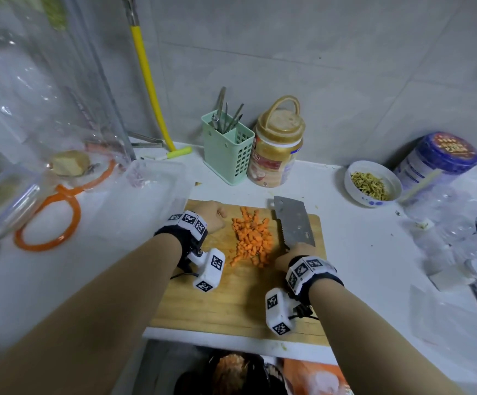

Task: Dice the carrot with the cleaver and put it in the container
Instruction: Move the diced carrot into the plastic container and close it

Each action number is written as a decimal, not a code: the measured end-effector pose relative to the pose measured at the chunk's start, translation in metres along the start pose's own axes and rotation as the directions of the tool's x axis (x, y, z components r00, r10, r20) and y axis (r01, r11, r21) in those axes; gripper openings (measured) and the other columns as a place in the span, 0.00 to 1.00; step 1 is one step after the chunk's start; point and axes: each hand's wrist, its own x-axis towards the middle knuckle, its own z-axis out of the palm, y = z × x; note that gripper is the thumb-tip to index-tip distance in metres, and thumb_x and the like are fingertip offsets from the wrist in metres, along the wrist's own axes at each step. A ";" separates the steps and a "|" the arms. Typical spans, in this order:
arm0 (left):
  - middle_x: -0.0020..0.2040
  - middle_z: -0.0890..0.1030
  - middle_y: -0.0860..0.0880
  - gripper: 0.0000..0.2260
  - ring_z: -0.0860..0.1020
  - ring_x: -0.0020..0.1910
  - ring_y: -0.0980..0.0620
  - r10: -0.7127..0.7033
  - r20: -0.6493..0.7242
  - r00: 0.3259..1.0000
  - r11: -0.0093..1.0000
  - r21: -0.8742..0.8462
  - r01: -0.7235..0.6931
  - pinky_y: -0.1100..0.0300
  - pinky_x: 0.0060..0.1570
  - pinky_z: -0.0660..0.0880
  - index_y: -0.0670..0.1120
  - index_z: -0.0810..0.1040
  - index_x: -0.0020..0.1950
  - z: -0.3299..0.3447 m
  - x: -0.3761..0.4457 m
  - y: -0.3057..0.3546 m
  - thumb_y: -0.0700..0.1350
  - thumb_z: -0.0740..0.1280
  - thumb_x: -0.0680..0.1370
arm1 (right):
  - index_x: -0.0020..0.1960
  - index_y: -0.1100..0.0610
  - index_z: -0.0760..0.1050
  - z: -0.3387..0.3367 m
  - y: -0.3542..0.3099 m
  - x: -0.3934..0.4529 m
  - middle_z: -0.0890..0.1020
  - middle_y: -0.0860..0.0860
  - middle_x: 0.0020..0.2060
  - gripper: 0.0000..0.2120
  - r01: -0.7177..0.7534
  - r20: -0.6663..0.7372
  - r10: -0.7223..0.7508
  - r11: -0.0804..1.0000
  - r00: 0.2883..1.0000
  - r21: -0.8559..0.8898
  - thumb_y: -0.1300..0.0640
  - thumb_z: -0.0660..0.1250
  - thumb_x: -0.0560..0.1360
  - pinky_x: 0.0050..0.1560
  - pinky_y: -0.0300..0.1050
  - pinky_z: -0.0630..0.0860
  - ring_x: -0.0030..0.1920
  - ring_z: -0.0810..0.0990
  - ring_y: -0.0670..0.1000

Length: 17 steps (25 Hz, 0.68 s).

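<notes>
Looking: we take the board (pixel 240 297) as our landmark; every place below is told from it.
Carrot: our dice (pixel 251 237) lie in one loose orange heap on the board's far half, between our two hands.
Cleaver: the cleaver (pixel 293 221) lies tilted just right of the heap, its toothed edge toward the dice, its tip reaching past the board's far edge.
Right hand: our right hand (pixel 295 253) is curled round the handle at the blade's near end; the handle itself is hidden under the fingers.
Left hand: our left hand (pixel 213 218) rests on the board's far left corner, just left of the heap; its fingers are bent away from us, so we cannot tell whether they are open or curled.
Container: the clear container (pixel 157 192) sits off the board's far left corner, touching or nearly touching it, and looks empty.
Stage: we judge the cutting done and the transfer not yet begun.
Handling: the dice are small, light, firm and probably damp; they should roll and scatter if pushed fast, and pinching them up would be slow.
Where to hold: we would slide the broad blade under the heap, cup the left palm against it as a wall, and carry blade and dice over the container's rim.
Risk: stray cubes dropping off the board's left edge onto the counter (pixel 374 252).
</notes>
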 end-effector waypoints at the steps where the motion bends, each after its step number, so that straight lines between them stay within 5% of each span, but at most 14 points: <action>1: 0.57 0.81 0.49 0.07 0.79 0.53 0.48 -0.017 -0.008 1.000 1.000 -0.007 0.017 0.57 0.55 0.76 0.55 0.76 0.48 0.001 -0.001 0.002 0.43 0.65 0.75 | 0.40 0.57 0.75 -0.004 0.001 -0.002 0.76 0.52 0.33 0.04 0.013 -0.026 -0.013 1.000 1.000 0.002 0.57 0.68 0.71 0.25 0.37 0.64 0.30 0.74 0.48; 5: 0.54 0.80 0.49 0.07 0.79 0.53 0.47 -0.073 -0.030 0.997 0.996 -0.059 0.071 0.59 0.53 0.75 0.52 0.78 0.48 0.012 -0.004 0.013 0.41 0.64 0.76 | 0.39 0.58 0.69 -0.028 0.005 0.003 0.76 0.52 0.36 0.08 0.168 -0.190 -0.179 0.983 0.965 -0.073 0.56 0.68 0.71 0.34 0.40 0.71 0.37 0.77 0.54; 8: 0.54 0.81 0.46 0.08 0.79 0.52 0.45 -0.106 -0.074 0.992 0.987 -0.125 0.097 0.55 0.54 0.77 0.52 0.76 0.43 0.026 -0.005 0.017 0.38 0.63 0.76 | 0.49 0.59 0.72 -0.028 0.010 0.016 0.77 0.54 0.42 0.13 0.272 -0.147 -0.270 0.962 0.952 -0.012 0.48 0.66 0.76 0.43 0.44 0.73 0.46 0.79 0.58; 10: 0.57 0.81 0.46 0.09 0.79 0.54 0.45 -0.146 -0.113 0.983 0.982 -0.133 0.131 0.54 0.56 0.76 0.51 0.78 0.49 0.034 -0.005 0.018 0.38 0.63 0.76 | 0.52 0.59 0.74 -0.025 0.018 0.027 0.80 0.55 0.45 0.17 0.336 -0.120 -0.325 0.937 0.938 0.092 0.44 0.64 0.77 0.47 0.45 0.73 0.49 0.79 0.58; 13: 0.69 0.74 0.45 0.17 0.72 0.67 0.44 -0.143 -0.149 0.978 0.986 -0.109 0.128 0.55 0.66 0.69 0.45 0.73 0.69 0.043 -0.003 0.026 0.40 0.63 0.79 | 0.43 0.58 0.74 -0.029 0.029 0.040 0.80 0.54 0.37 0.16 0.369 -0.082 -0.362 0.877 0.929 0.309 0.44 0.64 0.78 0.44 0.44 0.73 0.41 0.79 0.56; 17: 0.76 0.64 0.45 0.23 0.65 0.73 0.44 -0.170 -0.171 0.970 0.970 -0.202 0.134 0.55 0.70 0.62 0.44 0.63 0.76 0.060 0.001 0.040 0.46 0.62 0.82 | 0.30 0.58 0.71 -0.035 0.046 0.048 0.77 0.51 0.23 0.23 0.353 0.012 -0.397 0.830 0.918 0.431 0.46 0.62 0.80 0.35 0.38 0.70 0.26 0.74 0.48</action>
